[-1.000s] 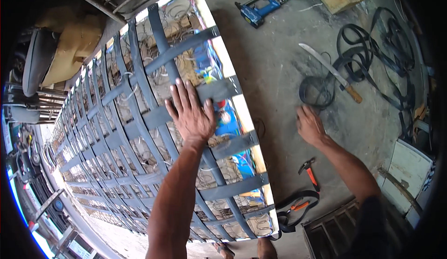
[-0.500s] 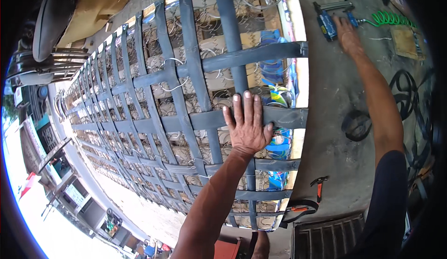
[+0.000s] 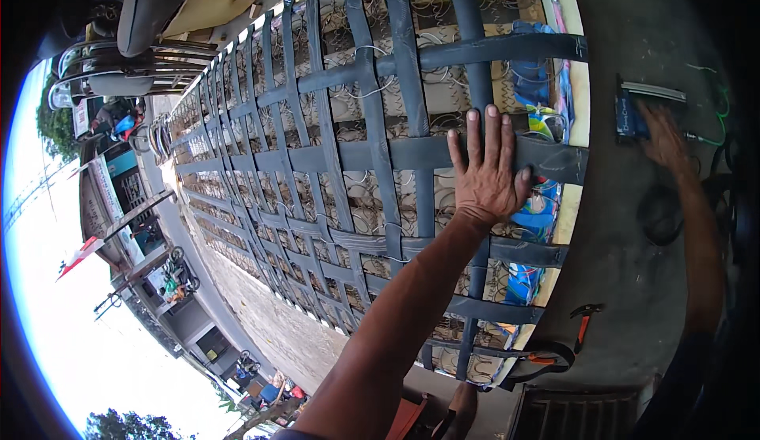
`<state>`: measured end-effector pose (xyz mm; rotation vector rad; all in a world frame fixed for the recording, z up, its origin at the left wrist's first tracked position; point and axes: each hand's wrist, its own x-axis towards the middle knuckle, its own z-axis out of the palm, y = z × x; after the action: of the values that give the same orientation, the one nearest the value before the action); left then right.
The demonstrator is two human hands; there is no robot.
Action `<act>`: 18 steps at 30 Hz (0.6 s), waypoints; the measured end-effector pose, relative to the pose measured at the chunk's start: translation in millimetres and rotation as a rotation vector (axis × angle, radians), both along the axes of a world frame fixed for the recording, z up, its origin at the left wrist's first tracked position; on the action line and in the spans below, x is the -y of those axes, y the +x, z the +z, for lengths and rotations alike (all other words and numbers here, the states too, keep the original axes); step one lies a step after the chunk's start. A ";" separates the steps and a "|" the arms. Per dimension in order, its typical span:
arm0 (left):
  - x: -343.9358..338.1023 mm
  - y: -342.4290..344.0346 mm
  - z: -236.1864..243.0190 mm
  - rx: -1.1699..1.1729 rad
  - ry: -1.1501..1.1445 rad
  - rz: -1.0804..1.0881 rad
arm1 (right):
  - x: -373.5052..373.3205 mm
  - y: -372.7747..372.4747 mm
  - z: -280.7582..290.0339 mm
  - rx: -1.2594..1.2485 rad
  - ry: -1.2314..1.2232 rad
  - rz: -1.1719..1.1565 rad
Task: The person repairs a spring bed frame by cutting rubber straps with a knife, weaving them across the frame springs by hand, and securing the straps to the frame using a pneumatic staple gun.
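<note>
My left hand [image 3: 488,177] lies flat, fingers spread, on a wide black rubber strap [image 3: 419,153] near the right end of a long frame. More black straps [image 3: 404,52] cross it in a woven grid over coil springs. To the right, past the frame's pale wooden edge [image 3: 579,108], my right hand [image 3: 666,141] is closed on the handle of a blue staple gun [image 3: 632,117]. A green air hose [image 3: 716,115] joins the gun at its handle end. My right fingers hide most of the handle.
A hammer [image 3: 584,325] with an orange handle lies on the grey floor, close to a black strap [image 3: 554,361] with an orange-handled tool. Loose black strips [image 3: 663,214] coil on the right. Chairs [image 3: 119,68] are stacked at the far left. A person's foot [image 3: 463,404] shows below the frame.
My right hand has brought the staple gun nearer to me along the frame's right side, and the hose looks less coiled. My left hand stays on the strap while the view has shifted.
</note>
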<state>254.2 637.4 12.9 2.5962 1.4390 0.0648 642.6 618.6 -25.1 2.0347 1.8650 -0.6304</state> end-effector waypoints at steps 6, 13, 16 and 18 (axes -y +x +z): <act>9.8 8.5 -3.6 -0.007 0.018 0.002 | 180.5 -56.7 39.7 -0.175 -0.132 -0.122; 14.2 16.1 -6.8 0.032 0.258 0.035 | 389.9 -159.8 199.8 -0.238 -0.615 0.017; 10.8 19.9 -7.3 0.038 0.245 0.074 | 457.3 -210.7 239.1 -0.371 -0.565 0.159; -3.6 1.5 3.3 -0.045 0.231 0.021 | 495.7 -256.3 237.2 -0.474 -0.356 0.194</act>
<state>255.7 641.0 16.3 2.7802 1.5587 0.1871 386.2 122.9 212.1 1.5457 1.9780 -1.3697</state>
